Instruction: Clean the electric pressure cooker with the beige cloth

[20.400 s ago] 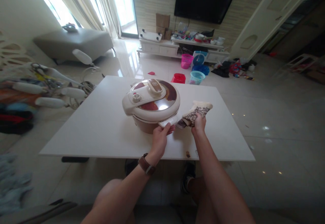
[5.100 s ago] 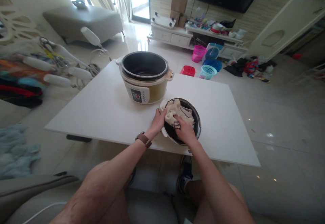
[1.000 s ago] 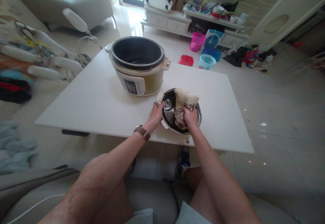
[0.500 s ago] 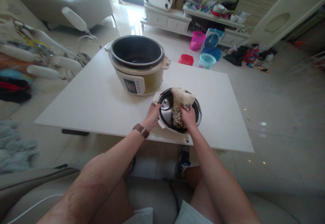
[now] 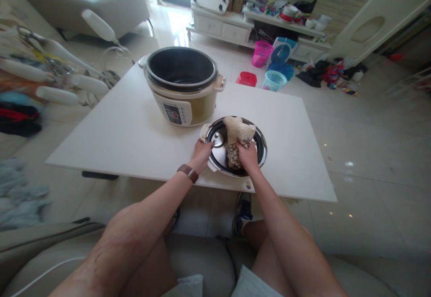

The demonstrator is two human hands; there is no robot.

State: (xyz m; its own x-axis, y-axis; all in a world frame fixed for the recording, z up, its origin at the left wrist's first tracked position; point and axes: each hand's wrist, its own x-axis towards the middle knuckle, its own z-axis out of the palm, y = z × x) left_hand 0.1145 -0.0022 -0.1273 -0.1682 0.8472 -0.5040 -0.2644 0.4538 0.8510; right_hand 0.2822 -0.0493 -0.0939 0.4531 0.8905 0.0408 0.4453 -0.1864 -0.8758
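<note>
A pressure cooker lid lies upturned near the front edge of the white table, its metal underside and dark sealing ring facing up. My left hand is closed on the lid's left rim, thumb over the edge. Bunched in my right hand is a beige and brown patterned cloth, pressed against the inside of the lid. The cloth and hand hide part of the metal. Behind the lid stands the cooker body, its top uncovered and its dark inner pot showing.
The white table carries the cooker and lid. To the left is a blurred white-armed stand with things on it. Beyond the table, a pink basket, a light blue basket and a red stool-like item stand on the floor.
The cloth and my right hand have shifted slightly left across the lid. The lid has turned a little, its handle moving left, with my left hand still on the rim.
</note>
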